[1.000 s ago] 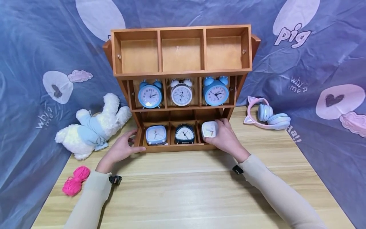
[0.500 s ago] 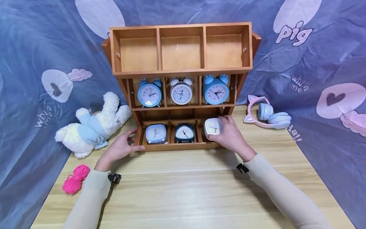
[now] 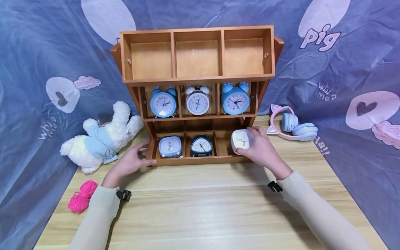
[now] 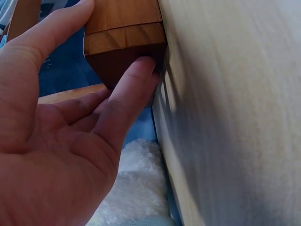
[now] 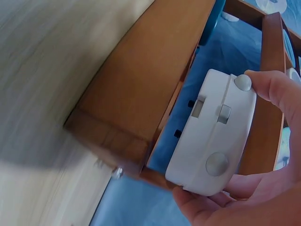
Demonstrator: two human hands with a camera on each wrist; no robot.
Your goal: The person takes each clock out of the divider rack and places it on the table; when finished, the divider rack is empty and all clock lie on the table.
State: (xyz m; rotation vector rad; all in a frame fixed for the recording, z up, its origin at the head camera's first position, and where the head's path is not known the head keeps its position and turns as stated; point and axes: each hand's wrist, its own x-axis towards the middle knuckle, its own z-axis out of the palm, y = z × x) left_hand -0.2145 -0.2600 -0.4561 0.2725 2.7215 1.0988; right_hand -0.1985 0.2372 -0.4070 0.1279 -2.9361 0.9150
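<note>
My right hand holds a small white alarm clock by its sides, thumb against fingers, at the right compartment of the shelf's bottom row. In the right wrist view the clock's top, with silvery buttons, shows above the wooden front board. My left hand holds the bottom left end of the wooden shelf; the left wrist view has the thumb on one face and fingers against another. A light blue clock and a dark green clock sit in the other bottom compartments.
Three twin-bell clocks, including a white one, fill the middle row. A white plush toy and pink yarn lie to the left. Cat-ear headphones rest to the right. A blue printed cloth hangs behind the table.
My right hand and the white clock have moved rightward, towards the right end of the bottom compartment. The left hand stays at the shelf's left end.
</note>
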